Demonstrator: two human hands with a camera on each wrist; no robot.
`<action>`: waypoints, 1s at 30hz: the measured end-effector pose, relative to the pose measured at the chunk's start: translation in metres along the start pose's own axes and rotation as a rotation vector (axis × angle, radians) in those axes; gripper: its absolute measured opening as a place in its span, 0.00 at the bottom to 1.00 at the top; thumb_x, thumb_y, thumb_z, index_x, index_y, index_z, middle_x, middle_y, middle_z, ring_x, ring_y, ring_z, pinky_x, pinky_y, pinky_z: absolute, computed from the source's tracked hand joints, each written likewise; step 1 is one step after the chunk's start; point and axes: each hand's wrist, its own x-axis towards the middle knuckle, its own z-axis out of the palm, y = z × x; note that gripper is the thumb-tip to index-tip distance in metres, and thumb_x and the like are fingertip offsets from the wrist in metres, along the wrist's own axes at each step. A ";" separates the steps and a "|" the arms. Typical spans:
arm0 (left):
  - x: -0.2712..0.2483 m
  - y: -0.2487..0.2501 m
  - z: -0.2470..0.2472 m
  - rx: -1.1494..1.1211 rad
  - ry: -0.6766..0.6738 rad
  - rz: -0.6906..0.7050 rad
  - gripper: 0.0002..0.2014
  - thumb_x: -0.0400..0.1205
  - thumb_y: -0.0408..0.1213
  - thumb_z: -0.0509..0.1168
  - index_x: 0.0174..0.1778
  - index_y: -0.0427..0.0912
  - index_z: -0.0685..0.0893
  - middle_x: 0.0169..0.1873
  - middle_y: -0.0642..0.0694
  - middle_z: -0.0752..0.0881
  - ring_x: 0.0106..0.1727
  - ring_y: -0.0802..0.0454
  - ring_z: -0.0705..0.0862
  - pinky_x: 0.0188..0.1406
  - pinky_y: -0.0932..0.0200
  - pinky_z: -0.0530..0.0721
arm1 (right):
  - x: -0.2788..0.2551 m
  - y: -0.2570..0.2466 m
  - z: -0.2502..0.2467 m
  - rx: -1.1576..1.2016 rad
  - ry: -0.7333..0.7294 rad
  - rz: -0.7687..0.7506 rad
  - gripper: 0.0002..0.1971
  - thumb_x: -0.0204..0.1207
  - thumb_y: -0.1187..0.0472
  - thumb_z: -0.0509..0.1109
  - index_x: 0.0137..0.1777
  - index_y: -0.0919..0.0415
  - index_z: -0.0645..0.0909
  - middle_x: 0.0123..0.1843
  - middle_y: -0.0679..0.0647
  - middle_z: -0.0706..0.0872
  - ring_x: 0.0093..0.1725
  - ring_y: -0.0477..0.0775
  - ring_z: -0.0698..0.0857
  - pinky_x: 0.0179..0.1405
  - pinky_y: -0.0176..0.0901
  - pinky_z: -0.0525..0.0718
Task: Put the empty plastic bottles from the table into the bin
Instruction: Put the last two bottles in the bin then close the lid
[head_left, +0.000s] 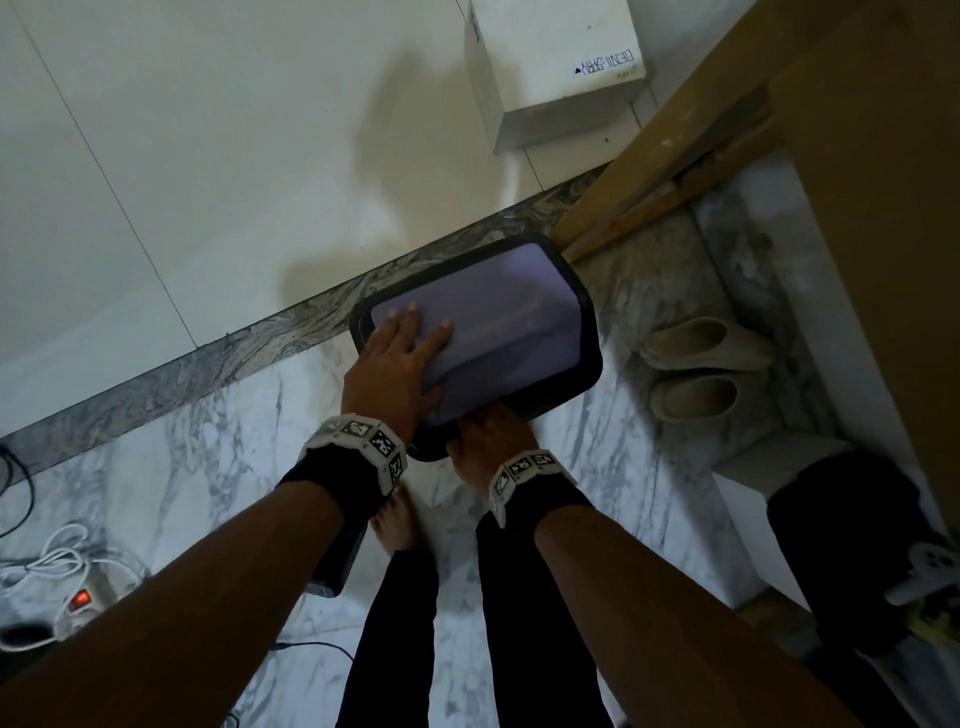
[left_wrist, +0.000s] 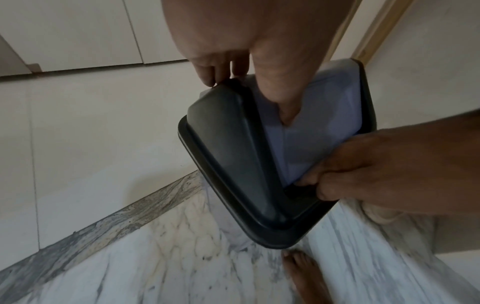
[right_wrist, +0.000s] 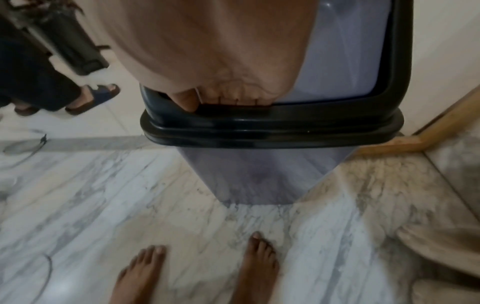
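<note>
Both forearms reach down to the bin (head_left: 584, 364) on the floor: left hand (head_left: 400, 364) flat on its lid (head_left: 498, 322), right hand (head_left: 488, 436) gripping the near rim. No bottles visible.

White marble floor (head_left: 171, 483), cream wall (head_left: 208, 130), wooden door frame (head_left: 670, 150), dim light

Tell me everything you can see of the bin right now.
The bin stands upright on the marble floor, against the wall beside a wooden door frame. It looks plastic: a lilac-grey body tapering toward the base, a black rounded-rectangle top frame, and a lilac swing flap in that frame. The left hand presses flat on the flap, tipping it inward. The right hand grips the near rim, fingers curled over the edge. No bottles are visible; the inside is hidden.
</note>
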 end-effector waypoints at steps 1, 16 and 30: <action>-0.001 0.002 0.003 -0.004 0.020 0.012 0.35 0.80 0.50 0.65 0.81 0.54 0.57 0.84 0.40 0.52 0.84 0.37 0.52 0.82 0.42 0.57 | -0.002 0.006 0.003 -0.014 0.013 0.016 0.30 0.70 0.47 0.53 0.68 0.56 0.82 0.65 0.57 0.87 0.67 0.63 0.82 0.65 0.64 0.80; -0.009 0.001 0.011 0.160 0.201 0.089 0.31 0.79 0.48 0.50 0.82 0.48 0.59 0.81 0.30 0.59 0.82 0.29 0.56 0.82 0.37 0.57 | -0.008 -0.006 0.003 -0.129 0.099 -0.020 0.22 0.70 0.53 0.74 0.64 0.57 0.84 0.61 0.55 0.89 0.64 0.58 0.85 0.61 0.57 0.85; -0.005 0.000 0.010 0.114 0.164 0.061 0.37 0.76 0.39 0.70 0.80 0.51 0.63 0.81 0.33 0.62 0.81 0.31 0.60 0.80 0.42 0.58 | 0.012 0.028 -0.084 -0.234 0.656 -0.122 0.24 0.71 0.62 0.65 0.70 0.56 0.77 0.74 0.60 0.79 0.74 0.66 0.74 0.75 0.63 0.70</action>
